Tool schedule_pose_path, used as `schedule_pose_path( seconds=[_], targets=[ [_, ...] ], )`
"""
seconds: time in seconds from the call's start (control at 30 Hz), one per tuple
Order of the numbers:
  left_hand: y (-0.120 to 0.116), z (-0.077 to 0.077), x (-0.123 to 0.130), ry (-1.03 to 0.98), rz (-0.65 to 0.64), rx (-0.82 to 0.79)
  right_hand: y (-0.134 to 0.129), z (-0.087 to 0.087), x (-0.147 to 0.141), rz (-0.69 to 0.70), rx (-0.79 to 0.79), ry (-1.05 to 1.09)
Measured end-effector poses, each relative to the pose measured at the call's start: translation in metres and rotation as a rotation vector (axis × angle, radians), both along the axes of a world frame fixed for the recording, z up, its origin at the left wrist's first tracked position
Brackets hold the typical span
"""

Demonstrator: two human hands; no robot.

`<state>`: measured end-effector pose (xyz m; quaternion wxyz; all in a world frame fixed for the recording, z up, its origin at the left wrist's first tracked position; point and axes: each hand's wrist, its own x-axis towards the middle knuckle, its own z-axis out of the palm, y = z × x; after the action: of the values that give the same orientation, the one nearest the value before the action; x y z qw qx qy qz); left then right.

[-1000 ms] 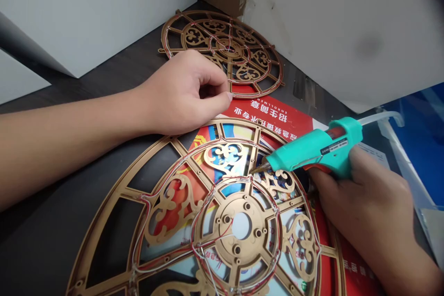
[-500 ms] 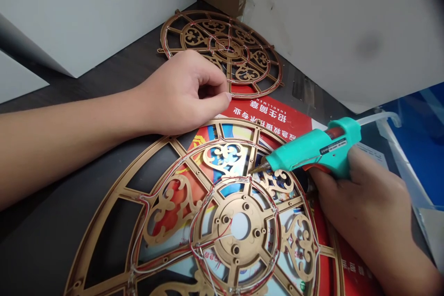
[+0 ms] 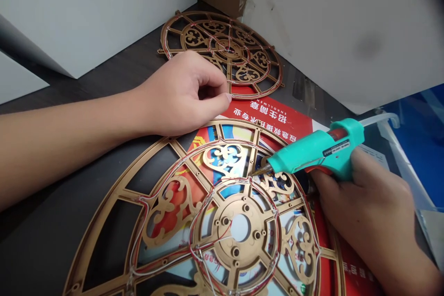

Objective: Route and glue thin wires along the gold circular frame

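Gripping a teal hot glue gun [image 3: 314,151] in a closed right hand [image 3: 367,212], its nozzle [image 3: 258,172] at a wired gold filigree wheel [image 3: 258,212]; left hand [image 3: 180,97] half-curled beside a smaller wheel [image 3: 194,37], hold unclear.

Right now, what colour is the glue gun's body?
Turquoise plastic glue gun, best seen in head view.

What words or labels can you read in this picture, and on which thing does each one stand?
"招生简章", upside down on the red leaflet
"ENROLLMEN", upside down on the same leaflet, in small letters
"应急救援技术专业", upside down on the leaflet, slightly blurred
Black label on the teal hot glue gun: white print, too small to read
Characters at the leaflet's lower right: too blurred to read
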<state>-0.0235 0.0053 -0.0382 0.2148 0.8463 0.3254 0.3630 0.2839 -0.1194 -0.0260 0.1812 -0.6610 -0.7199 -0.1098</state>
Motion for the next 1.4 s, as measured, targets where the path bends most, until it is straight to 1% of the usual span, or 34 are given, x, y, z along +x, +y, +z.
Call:
schedule_pose_path(
  seconds=[0.3, 0.5, 0.8, 1.0, 1.23, 1.4],
  targets=[
    [0.0001, 0.0004, 0.0013, -0.003, -0.001, -0.017, -0.0005, 0.0021, 0.0020, 0.017, -0.001, 0.011],
    [-0.0009, 0.0011, -0.0015, 0.002, 0.004, -0.017, -0.0013, 0.0047, -0.0022, -0.013, 0.006, -0.004],
    [-0.0008, 0.0010, 0.0016, 0.003, 0.004, -0.003, -0.0021, 0.0016, 0.0001, 0.016, 0.040, -0.011],
    [-0.0014, 0.0012, 0.0013, 0.009, 0.007, -0.018, -0.0001, 0.0025, -0.0010, -0.002, 0.058, -0.011],
    [-0.0007, 0.0011, 0.0020, 0.003, 0.010, -0.037, 0.0014, -0.0021, -0.0001, -0.008, 0.037, 0.007],
    [-0.0009, 0.0014, 0.0019, -0.004, 0.012, -0.025, 0.0006, 0.0004, -0.0014, -0.026, 0.011, -0.016]
  ],
)
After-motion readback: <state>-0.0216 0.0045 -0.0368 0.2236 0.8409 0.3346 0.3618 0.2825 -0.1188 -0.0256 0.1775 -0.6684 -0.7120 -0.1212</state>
